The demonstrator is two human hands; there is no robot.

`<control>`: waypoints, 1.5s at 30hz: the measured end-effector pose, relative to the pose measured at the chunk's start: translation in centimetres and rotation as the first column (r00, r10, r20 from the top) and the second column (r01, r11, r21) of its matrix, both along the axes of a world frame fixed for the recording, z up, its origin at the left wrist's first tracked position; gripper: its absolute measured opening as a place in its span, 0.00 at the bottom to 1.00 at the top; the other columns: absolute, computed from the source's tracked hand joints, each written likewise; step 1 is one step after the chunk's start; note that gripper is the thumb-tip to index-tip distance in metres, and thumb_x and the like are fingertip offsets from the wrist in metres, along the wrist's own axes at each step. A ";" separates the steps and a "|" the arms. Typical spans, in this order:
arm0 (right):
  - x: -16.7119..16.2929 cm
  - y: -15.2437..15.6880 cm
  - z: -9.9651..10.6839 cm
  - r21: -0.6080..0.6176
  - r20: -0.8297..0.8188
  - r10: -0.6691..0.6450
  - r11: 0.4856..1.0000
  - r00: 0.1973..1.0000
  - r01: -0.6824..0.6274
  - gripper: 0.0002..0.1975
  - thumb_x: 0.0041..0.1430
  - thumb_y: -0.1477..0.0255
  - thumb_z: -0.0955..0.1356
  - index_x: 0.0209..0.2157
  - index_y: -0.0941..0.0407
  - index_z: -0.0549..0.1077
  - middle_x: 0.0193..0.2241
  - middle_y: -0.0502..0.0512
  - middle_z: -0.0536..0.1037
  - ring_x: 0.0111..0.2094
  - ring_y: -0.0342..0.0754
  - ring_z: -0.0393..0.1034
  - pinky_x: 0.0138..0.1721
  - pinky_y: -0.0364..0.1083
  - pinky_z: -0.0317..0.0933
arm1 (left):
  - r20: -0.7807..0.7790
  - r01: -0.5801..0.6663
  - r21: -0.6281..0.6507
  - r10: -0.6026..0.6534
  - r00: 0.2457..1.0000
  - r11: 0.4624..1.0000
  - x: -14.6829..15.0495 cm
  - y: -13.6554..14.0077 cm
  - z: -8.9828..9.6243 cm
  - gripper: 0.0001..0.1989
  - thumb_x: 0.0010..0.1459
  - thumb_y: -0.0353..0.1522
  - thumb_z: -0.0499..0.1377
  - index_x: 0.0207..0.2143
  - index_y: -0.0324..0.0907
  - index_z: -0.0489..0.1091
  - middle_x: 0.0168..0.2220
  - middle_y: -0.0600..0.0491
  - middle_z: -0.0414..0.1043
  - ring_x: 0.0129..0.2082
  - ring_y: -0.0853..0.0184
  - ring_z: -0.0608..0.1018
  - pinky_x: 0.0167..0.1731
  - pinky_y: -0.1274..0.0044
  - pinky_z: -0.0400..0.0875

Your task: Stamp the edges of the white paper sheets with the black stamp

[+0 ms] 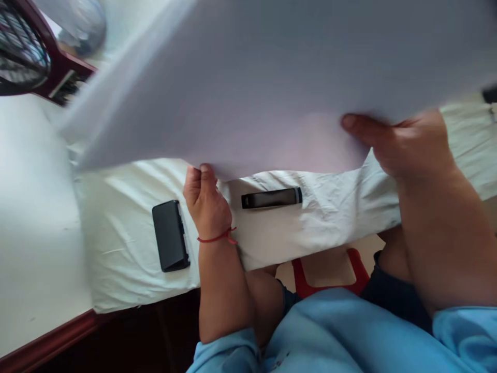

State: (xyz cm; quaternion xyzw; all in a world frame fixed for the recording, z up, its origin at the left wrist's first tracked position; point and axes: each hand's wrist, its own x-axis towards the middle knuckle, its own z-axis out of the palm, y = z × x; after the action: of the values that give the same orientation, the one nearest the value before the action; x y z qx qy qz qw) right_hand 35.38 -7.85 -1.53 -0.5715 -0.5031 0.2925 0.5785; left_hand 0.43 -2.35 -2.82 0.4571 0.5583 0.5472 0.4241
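A large white sheet of paper (272, 88), blurred in places, is held up above the cloth-covered table. Its near edge is pinched by my left hand (208, 199), which wears a red string at the wrist. Farther right, my right hand (407, 140) grips the same sheet, thumb on top and the other fingers hidden beneath. Just right of my left hand, a slim black stapler-like object (272, 198) lies on the cloth under the sheet's near edge. To the left of that hand rests a dark phone-like case (170, 235).
A white cloth (128, 248) with creases covers the table. At the far left stand a dark red framed object (58, 62) and a clear plastic bag (83, 26). A red stool (330, 287) is below the table's front edge, between my legs.
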 end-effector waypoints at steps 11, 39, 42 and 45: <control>0.5 0.8 0.1 -0.061 -0.345 -0.111 0.994 0.932 0.096 0.26 0.44 0.50 0.91 0.41 0.48 0.91 0.57 0.45 0.91 0.66 0.64 0.86 0.68 0.60 0.83 | 0.250 0.058 -0.094 -0.032 0.968 0.994 2.1 -0.9 2.3 0.27 0.50 0.52 0.88 0.35 0.46 0.81 0.33 0.55 0.79 0.24 0.73 0.70 0.16 0.80 0.58; 0.8 -0.4 2.2 -0.444 -0.297 -0.268 0.889 0.917 0.116 0.14 0.59 0.70 0.88 0.42 0.58 0.88 0.45 0.53 0.93 0.53 0.56 0.91 0.56 0.54 0.89 | 0.064 0.283 -0.164 -0.276 0.959 0.945 0.5 -1.0 1.8 0.20 0.62 0.44 0.82 0.37 0.44 0.77 0.27 0.60 0.64 0.22 0.75 0.65 0.19 0.84 0.58; 1.8 -0.6 2.4 -0.484 -0.246 -0.303 0.861 0.921 0.154 0.13 0.60 0.69 0.88 0.42 0.57 0.89 0.48 0.53 0.93 0.53 0.54 0.91 0.54 0.49 0.88 | -0.068 0.276 -0.193 -0.294 0.953 0.942 0.2 -0.9 1.6 0.21 0.59 0.46 0.82 0.40 0.43 0.80 0.27 0.60 0.68 0.23 0.73 0.70 0.21 0.82 0.63; 2.8 -1.1 2.7 -0.518 -0.179 -0.313 0.836 0.933 0.181 0.11 0.62 0.67 0.87 0.43 0.54 0.90 0.52 0.52 0.93 0.55 0.52 0.91 0.51 0.46 0.86 | -0.249 0.315 -0.179 -0.353 0.902 0.932 0.4 -1.1 1.8 0.17 0.62 0.46 0.77 0.40 0.43 0.81 0.27 0.57 0.74 0.26 0.69 0.76 0.26 0.79 0.70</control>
State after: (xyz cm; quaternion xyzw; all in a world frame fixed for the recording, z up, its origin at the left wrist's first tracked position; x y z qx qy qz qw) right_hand 38.22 -8.92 1.13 -0.7177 -0.2540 0.4044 0.5067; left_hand 0.80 -3.45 -1.00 0.5886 0.5609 0.3580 0.4591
